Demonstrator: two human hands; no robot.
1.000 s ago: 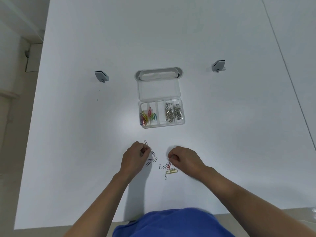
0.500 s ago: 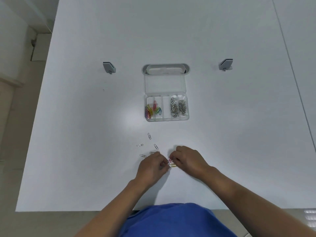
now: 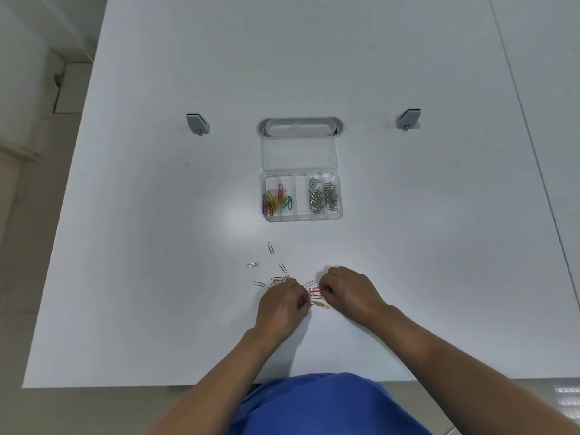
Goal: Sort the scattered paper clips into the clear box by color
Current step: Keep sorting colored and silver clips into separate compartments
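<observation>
both hands sat low on the near middle of the white desk (image 3: 157,277), working the last loose pile. left hand (image 3: 284,304) was curled knuckles-up, fingers (image 3: 301,301) pinched in toward the small cluster between the hands; could not tell if a clip was actually caught. right hand (image 3: 348,293) was curled the same way, its fingers touching or just beside the pink wire paper clip (image 3: 314,289), hold unclear. a yellow-green wire paper clip (image 3: 319,305) lay just near of it, with a couple of silver ones mixed in, so likely the coloured ones were being separated out.

scattered silver wire paper clips (image 3: 270,248) lay spread left and far of the left hand, flat and mostly apart.

the clear plastic compartment box (image 3: 301,216) sat further out, centre, lid open and lying flat on its far side, probably so both hands could drop in freely. coloured clips (image 3: 276,199) filled the left compartments, silver clips (image 3: 324,196) the right, the middle compartment looked empty.

desk was plain, glossy, with a glare patch near the box. an oval grey cable grommet (image 3: 300,127) sat beyond the lid, two small grey brackets (image 3: 197,124) left and right. pale floor showed at left, blue clothing at the near edge.
</observation>
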